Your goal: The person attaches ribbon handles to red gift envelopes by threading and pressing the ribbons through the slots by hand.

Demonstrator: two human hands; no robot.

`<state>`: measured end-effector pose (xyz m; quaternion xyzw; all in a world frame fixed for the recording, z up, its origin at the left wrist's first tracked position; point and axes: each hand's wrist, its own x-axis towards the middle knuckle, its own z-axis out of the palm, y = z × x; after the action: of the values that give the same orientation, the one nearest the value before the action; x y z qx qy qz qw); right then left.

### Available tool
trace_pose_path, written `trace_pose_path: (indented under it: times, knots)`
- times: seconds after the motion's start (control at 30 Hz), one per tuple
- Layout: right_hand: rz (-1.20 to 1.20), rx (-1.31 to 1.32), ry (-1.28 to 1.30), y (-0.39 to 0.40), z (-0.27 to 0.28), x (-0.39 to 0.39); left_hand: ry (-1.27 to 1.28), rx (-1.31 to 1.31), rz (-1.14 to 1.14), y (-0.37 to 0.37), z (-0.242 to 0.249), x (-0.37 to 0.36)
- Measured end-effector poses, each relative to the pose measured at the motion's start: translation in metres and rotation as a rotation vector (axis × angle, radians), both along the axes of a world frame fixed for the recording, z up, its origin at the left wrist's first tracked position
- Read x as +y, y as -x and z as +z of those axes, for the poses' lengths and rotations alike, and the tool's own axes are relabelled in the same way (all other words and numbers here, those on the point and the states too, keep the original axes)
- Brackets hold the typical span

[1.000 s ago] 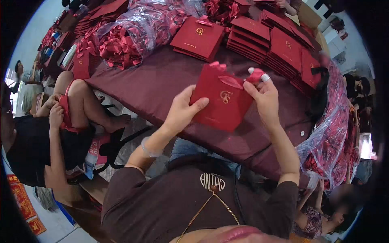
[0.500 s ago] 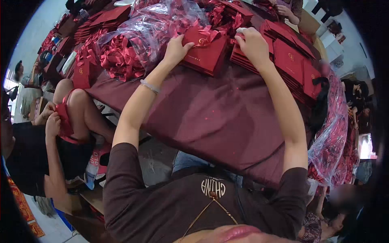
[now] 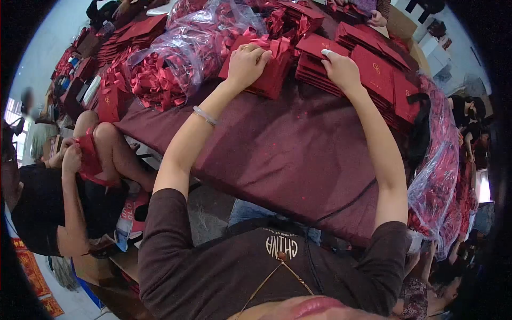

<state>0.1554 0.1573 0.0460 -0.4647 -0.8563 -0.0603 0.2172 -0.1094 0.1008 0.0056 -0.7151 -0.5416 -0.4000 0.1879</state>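
My left hand (image 3: 246,65) is closed, its fingers curled down over a red gift bag (image 3: 269,85) with red ribbon at its top. What the fingertips grip, if anything, is hidden. Farther right, my right hand (image 3: 340,69) rests at a stack of flat red bags (image 3: 314,74), thumb and forefinger a little apart near the top bag. A white covering wraps one fingertip. More red bags with gold print (image 3: 376,69) lie in piles just beyond that hand. Left of the ribboned bag sits clear plastic (image 3: 184,40) full of red ribbons.
A dark red cloth (image 3: 266,144) covers the table before me. At the left, a seated person's hands (image 3: 70,154) hold a red bag. Another person's hand (image 3: 377,19) shows at the far side. A plastic sack of red material (image 3: 440,176) hangs at the right edge.
My left hand has moved from the ribboned bag's left edge onto its top, fingers curling. My right hand has shifted slightly right and toward me, over the stack.
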Motion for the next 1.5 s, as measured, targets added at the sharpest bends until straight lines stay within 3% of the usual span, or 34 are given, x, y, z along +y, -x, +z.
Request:
trace_pose_path:
  times: [0.07,0.17,0.23,0.27,0.43,0.53,0.57,0.63,0.67,0.77,0.87,0.97,1.03,1.17,1.23,1.27,1.37,1.4,1.43,1.5]
  knots:
    - [0.023,0.088,0.009,0.001,-0.001,-0.009,0.158,-0.111,-0.140,-0.003,0.005,0.012]
    - [-0.019,0.051,-0.007,-0.002,0.006,-0.007,0.248,-0.006,-0.032,-0.005,-0.023,0.027]
    - [0.128,0.097,-0.552,-0.008,0.010,-0.002,0.361,0.001,0.004,-0.006,-0.033,0.026]
    - [0.133,0.117,-0.687,-0.014,0.013,0.002,0.341,0.027,0.010,-0.007,-0.039,0.025]
    - [-0.051,0.088,-0.786,-0.019,0.064,-0.050,0.583,0.043,0.044,-0.001,-0.024,0.039]
    - [-0.087,0.186,-0.812,-0.029,0.079,-0.085,1.005,-0.151,-0.147,0.030,-0.020,0.092]
    - [-0.086,0.233,-0.791,-0.035,0.080,-0.096,0.921,-0.352,-0.256,0.030,-0.016,0.085]
    - [-0.159,0.392,-0.553,-0.049,0.078,-0.122,0.796,-0.350,-0.307,0.032,0.005,0.072]
    - [-0.144,0.498,-0.438,-0.059,0.076,-0.131,0.683,-0.306,-0.159,0.025,0.017,0.061]
    - [-0.147,0.859,0.011,-0.086,0.056,-0.150,0.274,-0.095,-0.047,0.014,0.026,0.044]
    - [-0.155,1.072,0.265,-0.111,0.018,-0.159,-0.107,-0.060,-0.124,-0.008,0.027,0.027]
    - [-0.276,1.342,0.692,-0.124,-0.001,-0.178,0.152,-0.516,-0.250,-0.070,0.048,-0.039]
    - [-0.254,1.358,0.650,-0.118,0.000,-0.193,0.347,-0.697,-0.421,-0.102,0.042,-0.069]
    - [-0.115,1.217,0.529,-0.122,-0.014,-0.202,0.064,-0.298,-0.476,-0.148,0.049,-0.110]
    - [-0.082,1.175,0.495,-0.119,-0.008,-0.208,0.023,-0.206,-0.612,-0.161,0.051,-0.119]
    - [-0.079,1.100,0.438,-0.119,-0.006,-0.210,0.114,-0.279,-0.611,-0.167,0.054,-0.127]
    - [-0.087,0.631,-0.245,-0.121,0.005,-0.225,0.366,-0.796,-0.364,-0.171,0.053,-0.127]
    - [0.083,0.483,-0.481,-0.127,-0.002,-0.221,0.607,-1.267,-0.444,-0.172,0.062,-0.133]
    - [0.149,0.345,-0.536,-0.129,-0.003,-0.226,0.895,-1.562,-0.499,-0.168,0.066,-0.131]
    - [0.288,0.165,-0.454,-0.124,-0.012,-0.252,1.410,-1.743,-0.821,-0.156,0.051,-0.113]
